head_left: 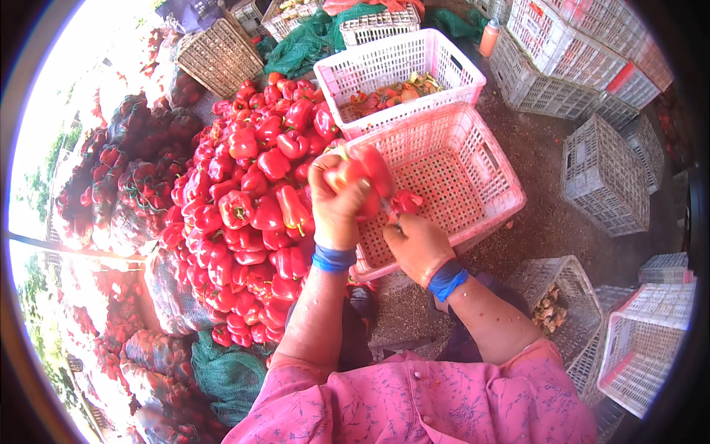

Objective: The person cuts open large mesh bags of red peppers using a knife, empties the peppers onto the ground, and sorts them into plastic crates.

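My left hand [336,196] is closed around a red bell pepper [377,172], holding it up over the near crate [484,196]. My right hand [420,248] grips a small knife [386,206], its thin blade against the pepper's lower side; the handle is mostly hidden in my fist. Just beyond my right fingers shows a red pepper piece [407,200]; whether it is attached to anything I cannot tell. To the left of my left hand lies a big heap of red bell peppers [251,214]. Blue bands circle both wrists.
Behind the near crate, a white crate [370,78] holds pepper scraps. Stacked crates [569,59] stand at the far right, more crates [606,174] nearer. One crate [555,296] contains trimmings. Filled net sacks [151,152] line the left; green netting [225,374] lies below the heap.
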{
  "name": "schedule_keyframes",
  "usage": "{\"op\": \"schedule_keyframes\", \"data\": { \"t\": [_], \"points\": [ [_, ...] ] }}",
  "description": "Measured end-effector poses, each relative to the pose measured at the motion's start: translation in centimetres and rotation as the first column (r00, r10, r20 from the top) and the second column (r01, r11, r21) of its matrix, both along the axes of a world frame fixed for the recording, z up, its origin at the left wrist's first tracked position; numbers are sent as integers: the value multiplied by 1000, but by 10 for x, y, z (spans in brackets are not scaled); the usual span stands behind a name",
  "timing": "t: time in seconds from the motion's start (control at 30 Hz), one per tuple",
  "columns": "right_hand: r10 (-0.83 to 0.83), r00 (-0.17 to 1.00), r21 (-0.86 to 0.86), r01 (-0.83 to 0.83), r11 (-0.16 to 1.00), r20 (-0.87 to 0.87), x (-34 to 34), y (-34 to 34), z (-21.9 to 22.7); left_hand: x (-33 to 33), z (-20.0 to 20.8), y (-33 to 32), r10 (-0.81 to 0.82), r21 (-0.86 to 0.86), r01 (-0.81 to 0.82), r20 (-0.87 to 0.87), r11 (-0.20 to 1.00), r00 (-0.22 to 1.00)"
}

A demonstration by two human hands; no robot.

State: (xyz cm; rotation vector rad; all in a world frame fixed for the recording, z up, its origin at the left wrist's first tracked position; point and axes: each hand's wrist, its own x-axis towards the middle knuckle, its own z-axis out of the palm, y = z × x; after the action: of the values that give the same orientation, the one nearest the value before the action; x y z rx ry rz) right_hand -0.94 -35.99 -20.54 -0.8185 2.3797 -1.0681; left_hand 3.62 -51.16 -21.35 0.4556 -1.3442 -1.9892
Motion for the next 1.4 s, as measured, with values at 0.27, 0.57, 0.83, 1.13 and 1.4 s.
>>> {"op": "schedule_keyframes", "data": {
  "t": [0.27, 0.57, 0.83, 1.13, 1.4],
  "points": [
    [-208, 972, -155, 223, 962, 106, -26, 5, -2, -14, -31, -39, -10, 573, 156, -249, 804, 968],
    [-6, 970, -382, 100, 919, 241, -52, -9, -8, -17, -44, -1, -363, 371, 380, -117, 847, 924],
    [8, 706, -222, 212, 952, 708, -56, 11, 21, -11, -18, 8, -386, 206, 365, 68, 908, 920],
    [204, 579, -452, 322, 832, 789, -73, 34, -11, -17, -20, 12, -499, 278, 512, -123, 812, 858],
    [-136, 715, -282, 433, 856, 686, -87, 27, -16, -25, -11, 17, -66, -351, 133, 196, 927, 978]
  ]
}}
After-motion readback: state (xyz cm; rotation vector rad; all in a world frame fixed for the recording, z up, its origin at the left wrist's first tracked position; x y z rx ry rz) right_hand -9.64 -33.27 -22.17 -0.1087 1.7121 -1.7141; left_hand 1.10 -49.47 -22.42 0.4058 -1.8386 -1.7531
